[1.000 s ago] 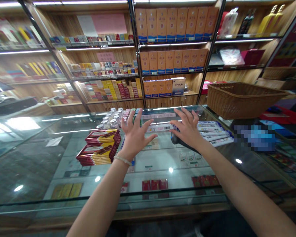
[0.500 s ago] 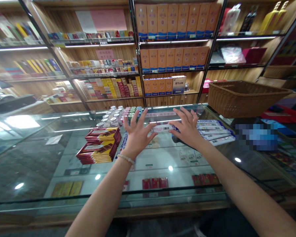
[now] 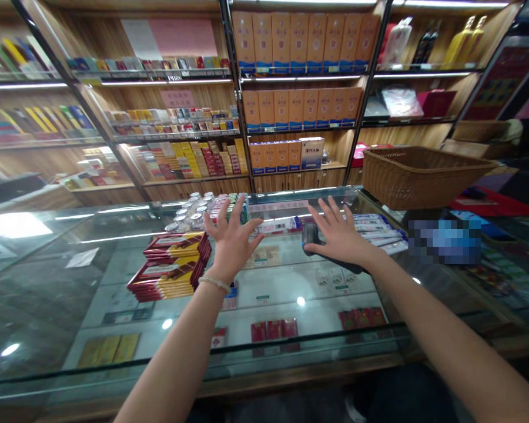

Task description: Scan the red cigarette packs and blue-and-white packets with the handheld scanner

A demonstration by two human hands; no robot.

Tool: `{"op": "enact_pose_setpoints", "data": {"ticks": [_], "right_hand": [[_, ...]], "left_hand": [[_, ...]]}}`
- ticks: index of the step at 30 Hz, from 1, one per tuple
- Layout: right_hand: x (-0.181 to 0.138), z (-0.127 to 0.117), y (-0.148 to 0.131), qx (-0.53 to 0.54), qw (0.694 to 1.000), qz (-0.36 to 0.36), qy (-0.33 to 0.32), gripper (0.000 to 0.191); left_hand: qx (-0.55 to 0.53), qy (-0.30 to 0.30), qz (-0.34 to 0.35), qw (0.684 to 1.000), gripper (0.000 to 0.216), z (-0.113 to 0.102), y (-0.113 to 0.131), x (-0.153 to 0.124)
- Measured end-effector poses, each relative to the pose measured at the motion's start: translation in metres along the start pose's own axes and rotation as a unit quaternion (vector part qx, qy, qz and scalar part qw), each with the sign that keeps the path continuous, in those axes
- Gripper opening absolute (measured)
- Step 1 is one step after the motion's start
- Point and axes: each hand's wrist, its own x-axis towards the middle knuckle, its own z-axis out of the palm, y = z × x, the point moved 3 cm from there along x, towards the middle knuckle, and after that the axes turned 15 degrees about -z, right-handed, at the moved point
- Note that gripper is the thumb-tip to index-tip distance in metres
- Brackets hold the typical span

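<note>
My left hand [image 3: 231, 241], a beaded bracelet on its wrist, hovers with spread fingers over the glass counter [image 3: 176, 341]. To its left lie stacked red-and-yellow chocolate bars [image 3: 171, 270]; just beyond it stand several clear small tubs with round lids [image 3: 197, 210]. A long white pack [image 3: 275, 225] with a blue end lies between my hands, its left part close to my left fingers. My right hand [image 3: 341, 238] is open too, above a black handheld device [image 3: 309, 236] that it partly covers. Long white-and-blue packs [image 3: 379, 226] lie in a row to its right.
A wicker basket [image 3: 418, 176] stands at the counter's back right. Flat packs [image 3: 275, 336] show inside the glass case. Behind, wooden shelves hold orange boxes [image 3: 297, 44] and small cartons [image 3: 203, 158]. A paper slip [image 3: 83, 257] lies on the left.
My right hand has moved right, off the end of the long white pack, uncovering more of the black device. My left hand has shifted slightly left. The whole view has turned a little right.
</note>
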Motion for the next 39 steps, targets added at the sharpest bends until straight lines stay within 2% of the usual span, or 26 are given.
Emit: {"op": "enact_pose_setpoints", "data": {"ticks": [3, 5, 11, 13, 19, 26, 30, 35, 37, 39], "right_hand": [[-0.016, 0.011, 0.0, 0.014, 0.994, 0.042, -0.098, 0.106], [-0.024, 0.015, -0.003, 0.012, 0.989, 0.063, -0.135, 0.109], [-0.029, 0.015, -0.014, -0.008, 0.982, 0.083, -0.167, 0.108], [-0.028, 0.012, -0.017, -0.013, 0.982, 0.082, -0.169, 0.099], [-0.022, -0.006, -0.026, -0.002, 0.979, 0.088, -0.182, 0.059], [-0.014, -0.008, -0.034, 0.043, 0.972, 0.128, -0.19, 0.033], [-0.011, -0.008, -0.028, 0.059, 0.972, 0.165, -0.154, 0.038], [-0.001, -0.026, -0.008, 0.117, 0.972, 0.202, -0.02, 0.037], [0.004, -0.035, -0.002, 0.183, 0.96, 0.209, 0.037, 0.032], [0.01, -0.041, 0.0, 0.273, 0.933, 0.226, 0.065, 0.03]], "left_hand": [[-0.008, 0.018, 0.015, 1.0, 0.022, 0.005, -0.001, 0.0], [-0.012, 0.028, 0.022, 0.999, 0.022, 0.007, -0.002, -0.001], [-0.013, 0.033, 0.024, 0.999, 0.022, 0.007, -0.001, -0.001], [-0.01, 0.033, 0.022, 0.999, 0.023, 0.007, -0.002, -0.001], [0.002, 0.036, 0.017, 0.999, 0.024, 0.007, -0.004, 0.0], [0.001, 0.046, 0.008, 0.999, 0.025, 0.006, -0.008, 0.0], [-0.008, 0.053, 0.004, 0.999, 0.023, 0.006, -0.011, 0.001], [-0.01, 0.057, 0.003, 0.998, 0.023, 0.005, -0.012, 0.002], [-0.007, 0.06, 0.001, 0.998, 0.022, 0.004, -0.013, 0.002], [-0.003, 0.061, -0.004, 0.998, 0.021, 0.003, -0.015, 0.002]]}}
